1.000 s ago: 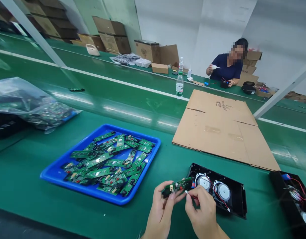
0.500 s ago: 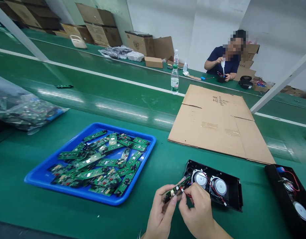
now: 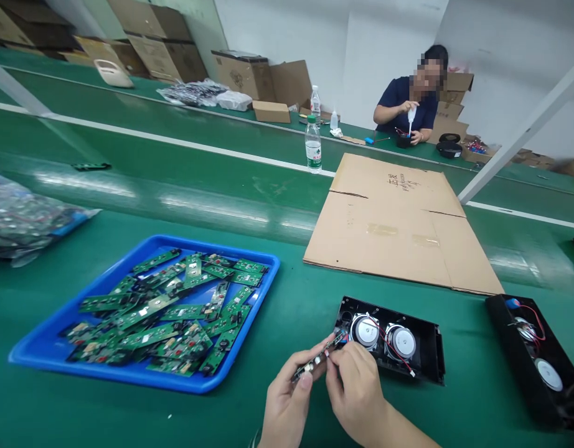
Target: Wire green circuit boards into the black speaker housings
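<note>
My left hand (image 3: pixel 287 395) is closed around a narrow green circuit board (image 3: pixel 309 366), now seen almost edge-on, with white sockets along it. My right hand (image 3: pixel 359 386) pinches a small wire connector (image 3: pixel 327 353) against the board's side. The fingertips hide most of the connector, and I cannot tell whether it sits in a socket. Just beyond my hands lies an open black speaker casing (image 3: pixel 427 367). Inside it are two round speakers, a left one (image 3: pixel 365 331) and a right one (image 3: pixel 401 343), with red and black wires; a loose white plug (image 3: pixel 412 373) hangs at the front edge.
At left, a blue tray (image 3: pixel 247 333) holds many circuit boards; a plastic bag (image 3: pixel 30 218) of boards lies beyond. A second casing (image 3: pixel 506 336) stands right. Flattened cardboard (image 3: pixel 403 211) and a water bottle (image 3: pixel 313 146) are ahead. A co-worker (image 3: pixel 394 99) sits across the bench.
The view has shifted, so most things sit further left. My left hand has tilted the board more edge-on, while my right fingers stay pinched at its side.
</note>
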Motion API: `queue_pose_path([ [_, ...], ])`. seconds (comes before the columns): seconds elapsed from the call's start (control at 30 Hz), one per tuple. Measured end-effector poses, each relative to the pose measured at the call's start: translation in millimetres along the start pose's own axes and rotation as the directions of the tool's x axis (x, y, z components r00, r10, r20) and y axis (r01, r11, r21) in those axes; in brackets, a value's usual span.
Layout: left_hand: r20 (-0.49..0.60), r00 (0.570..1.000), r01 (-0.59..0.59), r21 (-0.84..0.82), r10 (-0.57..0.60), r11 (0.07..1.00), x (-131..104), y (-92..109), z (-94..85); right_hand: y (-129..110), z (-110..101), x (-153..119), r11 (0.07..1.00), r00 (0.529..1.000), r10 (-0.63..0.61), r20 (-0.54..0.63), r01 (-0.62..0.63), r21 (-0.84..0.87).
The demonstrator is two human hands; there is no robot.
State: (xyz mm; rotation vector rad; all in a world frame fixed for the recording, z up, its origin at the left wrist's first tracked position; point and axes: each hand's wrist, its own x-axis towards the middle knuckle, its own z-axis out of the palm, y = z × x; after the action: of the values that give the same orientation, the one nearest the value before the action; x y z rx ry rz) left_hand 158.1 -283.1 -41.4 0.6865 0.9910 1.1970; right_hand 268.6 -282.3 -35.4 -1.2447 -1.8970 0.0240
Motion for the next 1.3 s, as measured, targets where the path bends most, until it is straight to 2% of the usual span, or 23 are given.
queue_pose_path([
  [0.1, 0.002, 1.000, -0.010, 0.060, 0.009, 0.998, 3, 4, -2.0, 3, 0, 0, 0.999, 1.000, -0.024, -0.003, 0.024, 0.021],
  [0.23, 0.066, 0.990, 0.114, 0.152, -0.125, 0.982, 10, 17, -9.6, 4, -4, 5, 0.996, 0.996, -0.087, 0.033, 0.088, -0.024],
  [0.3, 0.148, 0.954, 0.236, 0.166, -0.261, 0.958, 14, 25, -14.4, 2, -10, 9, 0.992, 0.988, -0.123, 0.091, 0.126, -0.025],
  [0.37, 0.227, 0.898, 0.347, 0.165, -0.378, 0.923, 15, 32, -18.3, 3, -21, 12, 0.992, 0.981, -0.125, 0.150, 0.123, 0.023],
  [0.4, 0.252, 0.872, 0.388, 0.166, -0.419, 0.907, 15, 34, -19.6, 6, -27, 12, 0.996, 0.981, -0.090, 0.172, 0.084, 0.040],
  [0.47, 0.274, 0.841, 0.435, 0.170, -0.467, 0.884, 11, 32, -20.3, 15, -45, 9, 0.998, 0.977, 0.063, 0.205, -0.066, 0.008],
  [0.53, 0.306, 0.815, 0.458, 0.179, -0.491, 0.871, 5, 27, -18.2, 29, -65, 1, 0.968, 0.943, 0.243, 0.226, -0.220, -0.123],
  [0.6, 0.332, 0.802, 0.461, 0.185, -0.497, 0.868, -2, 20, -12.7, 42, -85, -9, 0.926, 0.904, 0.338, 0.262, -0.270, -0.262],
  [0.7, 0.328, 0.812, 0.427, 0.232, -0.483, 0.874, -8, 16, 1.1, 51, -104, -24, 0.922, 0.869, 0.342, 0.358, -0.237, -0.306],
  [0.83, 0.258, 0.872, 0.278, 0.436, -0.415, 0.856, -4, 21, 21.8, 50, -104, -34, 0.923, 0.843, 0.379, 0.381, -0.316, -0.219],
  [0.93, 0.169, 0.926, 0.181, 0.586, -0.338, 0.790, 1, 24, 31.1, 52, -98, -35, 0.909, 0.858, 0.409, 0.310, -0.351, -0.226],
  [1.03, 0.140, 0.957, 0.110, 0.634, -0.253, 0.765, 4, 24, 34.3, 58, -91, -34, 0.887, 0.886, 0.428, 0.177, -0.374, -0.269],
  [1.17, 0.096, 0.961, 0.141, 0.634, -0.258, 0.761, 6, 21, 36.5, 62, -80, -35, 0.888, 0.893, 0.437, 0.109, -0.408, -0.214],
  [1.3, 0.138, 0.970, 0.072, 0.627, -0.201, 0.776, 9, 14, 41.6, 59, -68, -32, 0.857, 0.857, 0.514, 0.038, -0.511, -0.061],
])
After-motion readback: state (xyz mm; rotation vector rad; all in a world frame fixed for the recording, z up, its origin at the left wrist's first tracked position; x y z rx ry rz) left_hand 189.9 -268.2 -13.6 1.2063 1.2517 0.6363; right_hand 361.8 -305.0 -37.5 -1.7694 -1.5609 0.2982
